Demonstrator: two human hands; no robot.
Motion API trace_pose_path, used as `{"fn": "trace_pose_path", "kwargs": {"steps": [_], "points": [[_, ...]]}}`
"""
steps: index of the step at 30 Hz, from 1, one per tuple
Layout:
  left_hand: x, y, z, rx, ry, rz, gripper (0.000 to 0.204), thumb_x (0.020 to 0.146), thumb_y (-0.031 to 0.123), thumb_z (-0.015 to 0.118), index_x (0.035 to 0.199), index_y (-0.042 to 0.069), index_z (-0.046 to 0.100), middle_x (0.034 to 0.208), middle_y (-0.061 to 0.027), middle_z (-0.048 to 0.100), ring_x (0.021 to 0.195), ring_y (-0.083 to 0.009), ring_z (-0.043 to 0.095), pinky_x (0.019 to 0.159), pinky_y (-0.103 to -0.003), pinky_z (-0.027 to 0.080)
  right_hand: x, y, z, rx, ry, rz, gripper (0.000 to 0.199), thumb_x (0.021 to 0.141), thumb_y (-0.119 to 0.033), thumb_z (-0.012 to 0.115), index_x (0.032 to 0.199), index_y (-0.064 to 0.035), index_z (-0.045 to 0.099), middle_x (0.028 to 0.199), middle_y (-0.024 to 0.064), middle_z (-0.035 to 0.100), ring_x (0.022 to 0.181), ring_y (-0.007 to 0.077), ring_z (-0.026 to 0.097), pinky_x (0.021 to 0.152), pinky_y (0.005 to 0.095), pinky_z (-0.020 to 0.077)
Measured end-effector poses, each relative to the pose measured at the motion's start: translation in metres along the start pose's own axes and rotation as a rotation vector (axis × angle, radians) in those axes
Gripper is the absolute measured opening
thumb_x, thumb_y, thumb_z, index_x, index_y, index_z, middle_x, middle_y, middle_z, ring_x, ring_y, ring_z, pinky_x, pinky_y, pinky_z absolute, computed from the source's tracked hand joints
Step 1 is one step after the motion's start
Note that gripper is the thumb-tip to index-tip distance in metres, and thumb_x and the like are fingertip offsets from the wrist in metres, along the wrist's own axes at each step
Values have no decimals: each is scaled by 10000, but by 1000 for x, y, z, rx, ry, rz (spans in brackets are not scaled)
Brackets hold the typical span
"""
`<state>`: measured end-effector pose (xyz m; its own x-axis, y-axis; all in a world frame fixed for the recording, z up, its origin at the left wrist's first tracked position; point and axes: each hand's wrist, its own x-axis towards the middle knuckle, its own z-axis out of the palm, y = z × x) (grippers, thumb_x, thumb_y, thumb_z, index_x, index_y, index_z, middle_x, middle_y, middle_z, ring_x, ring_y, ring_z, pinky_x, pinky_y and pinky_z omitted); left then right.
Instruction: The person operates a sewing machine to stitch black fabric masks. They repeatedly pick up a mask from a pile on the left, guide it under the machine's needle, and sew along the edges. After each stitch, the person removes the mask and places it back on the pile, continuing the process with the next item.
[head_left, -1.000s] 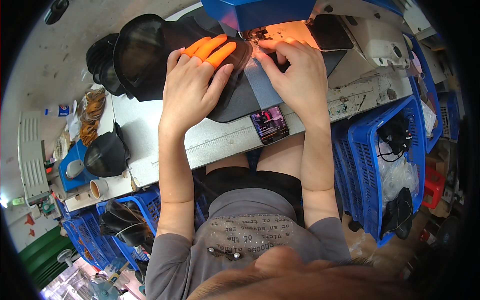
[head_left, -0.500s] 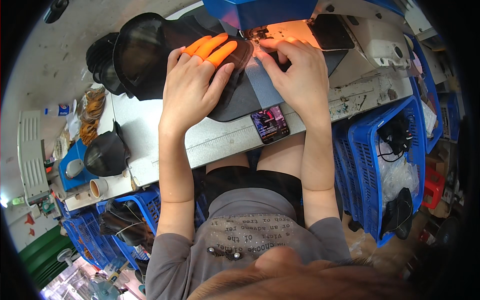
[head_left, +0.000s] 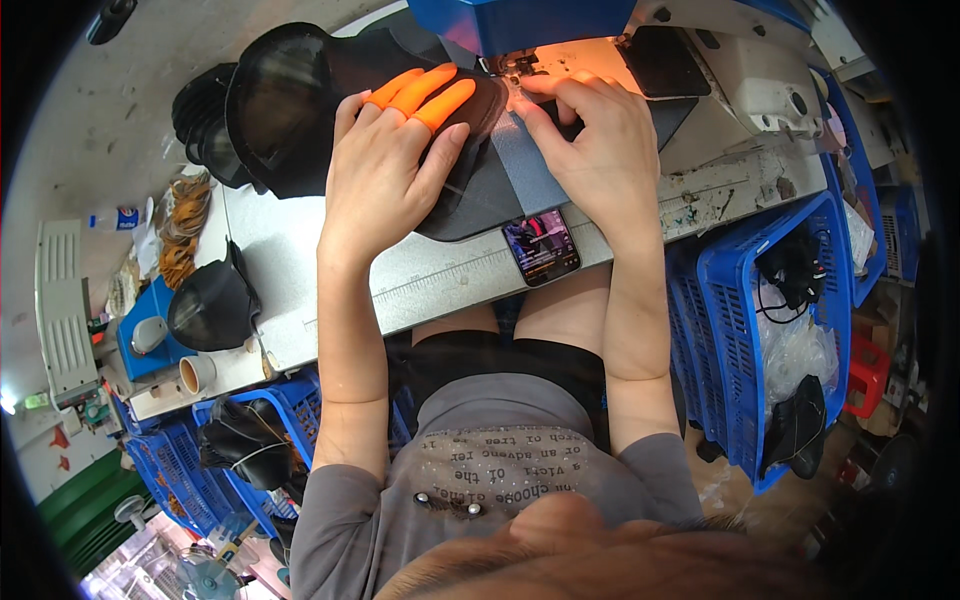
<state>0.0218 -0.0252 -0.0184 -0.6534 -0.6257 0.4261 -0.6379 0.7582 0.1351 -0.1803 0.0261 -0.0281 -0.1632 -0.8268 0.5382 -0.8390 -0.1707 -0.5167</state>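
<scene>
A large black moulded piece [head_left: 285, 95], smooth and partly shiny, lies across the bed of a sewing machine [head_left: 530, 25] with a blue head. My left hand [head_left: 390, 160] rests flat on it, fingers outstretched, orange finger cots over several of them. Close to the lit needle area [head_left: 515, 68], my right hand [head_left: 595, 130] has its thumb and forefinger pinched together at the piece's right edge. Its other fingers are curled. Exactly what sits between the fingertips is too small to see clearly. Beneath the hands runs a grey-blue strip [head_left: 535, 170] on the machine bed.
A phone [head_left: 540, 247] with a lit screen lies at the table's front edge. More black pieces [head_left: 205, 125] are stacked at the left; another [head_left: 215, 300] lies near a paper cup [head_left: 197, 374]. Blue crates [head_left: 715, 270] stand right of my legs, others [head_left: 300, 410] to the left.
Both hands stay nearly in place, and the black piece has barely shifted. The picture on the phone screen differs.
</scene>
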Motion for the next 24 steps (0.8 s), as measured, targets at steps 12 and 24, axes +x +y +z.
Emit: {"fn": "trace_pose_path", "kwargs": {"steps": [12,24], "points": [[0,0,-1,11,-1,-3,352,981,296,553,1218,63,668,1231,-95,651,1112,-262,577,1072,-403,292,0,0,-1,8,-4,-3,218,824,-280,719,953,-107,752,743,64,657,734,248,628,784,370,448],[1,0,2,-13,72,8,349,952,330,581,1082,40,723,917,-130,689,911,-282,615,1022,-416,343,0,0,1,10,-6,5,212,822,-274,720,949,-108,755,701,56,635,705,240,619,771,366,443]]}}
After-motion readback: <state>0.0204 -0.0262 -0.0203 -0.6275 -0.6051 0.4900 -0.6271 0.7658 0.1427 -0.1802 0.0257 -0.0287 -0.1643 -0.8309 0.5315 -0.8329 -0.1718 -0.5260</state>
